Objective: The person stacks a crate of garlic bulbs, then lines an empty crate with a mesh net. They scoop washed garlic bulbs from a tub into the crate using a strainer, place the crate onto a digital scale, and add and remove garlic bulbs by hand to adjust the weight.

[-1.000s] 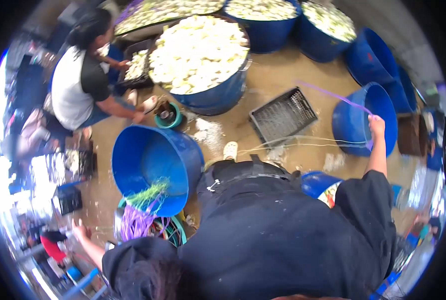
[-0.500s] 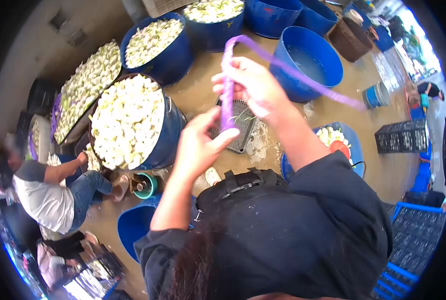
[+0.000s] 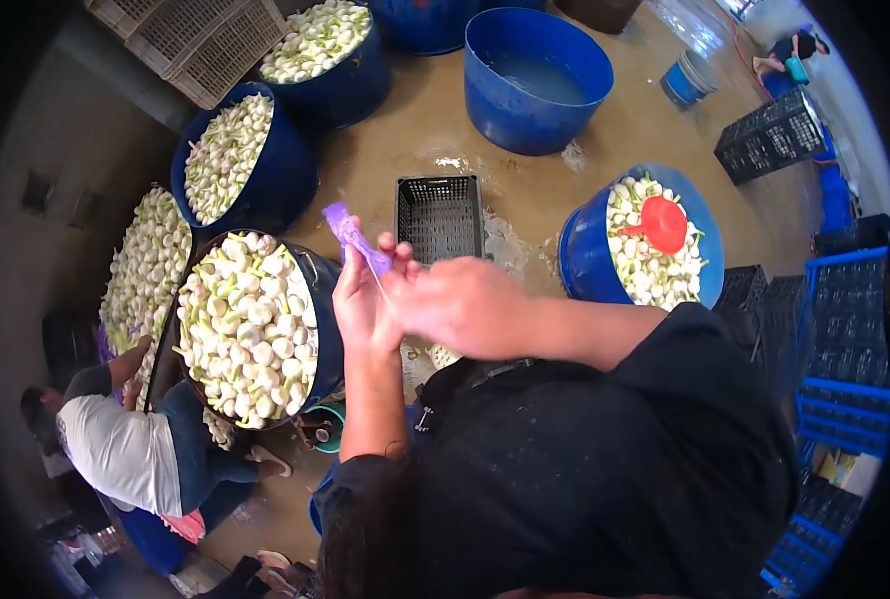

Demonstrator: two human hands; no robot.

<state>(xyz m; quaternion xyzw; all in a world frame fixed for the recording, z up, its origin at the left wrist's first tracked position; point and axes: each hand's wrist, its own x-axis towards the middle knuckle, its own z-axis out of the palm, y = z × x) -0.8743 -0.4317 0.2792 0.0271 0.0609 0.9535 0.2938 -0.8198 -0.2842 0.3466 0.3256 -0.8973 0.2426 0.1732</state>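
A bunched purple net strip point(image 3: 357, 238) lies across the fingers of my left hand point(image 3: 367, 299), which is turned palm up in front of my chest. My right hand point(image 3: 463, 304), blurred by motion, is curled close beside it. A thin pale strand point(image 3: 382, 288) runs between the two hands near the purple strip. Just beyond them, an empty black crate point(image 3: 439, 222) sits on the wet floor. To the left stands a large tub heaped with white bulbs point(image 3: 255, 334) with green stems.
At the right, a blue tub point(image 3: 590, 250) holds bulbs and a red scoop point(image 3: 663, 225). Another blue tub point(image 3: 540, 85) contains water. A person point(image 3: 130, 444) in a white shirt sits at the left. Black crates point(image 3: 772, 137) and blue crates point(image 3: 849, 319) are stacked at the right.
The outstretched hands have come together, and the long purple strip now shows as a short bunch at my left hand. My view has turned rightward.
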